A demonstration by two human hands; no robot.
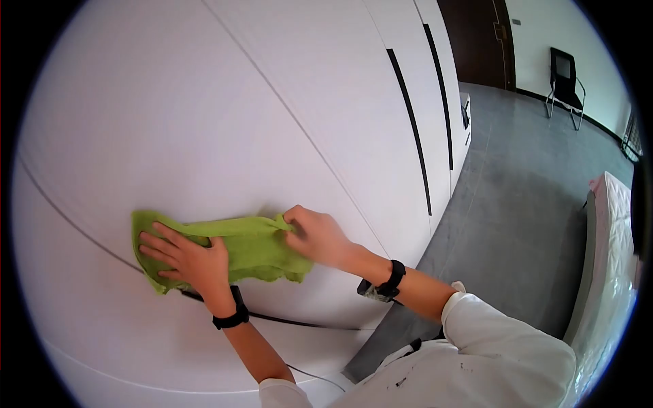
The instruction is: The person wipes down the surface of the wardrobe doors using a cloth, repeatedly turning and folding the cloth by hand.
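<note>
A green cloth [252, 248] lies spread against the white cabinet front [204, 149]. My left hand [194, 262] rests flat on the cloth's left part, its fingers apart and pressing it to the panel. At the cloth's upper right corner, my right hand [316, 234] pinches the edge between thumb and fingers. Each wrist wears a black band, and a small device hangs at the right one. Below the cloth a dark handle strip [286, 321] runs along the cabinet, partly hidden by my left wrist.
Long black handles [411, 129] run down the cabinet doors to the right. Beyond the grey floor [517, 197] stand a black chair [564, 85] and a dark door [476, 44]. A bed with a plastic-covered mattress [609, 272] is at the right. A thin cable [316, 376] shows low down.
</note>
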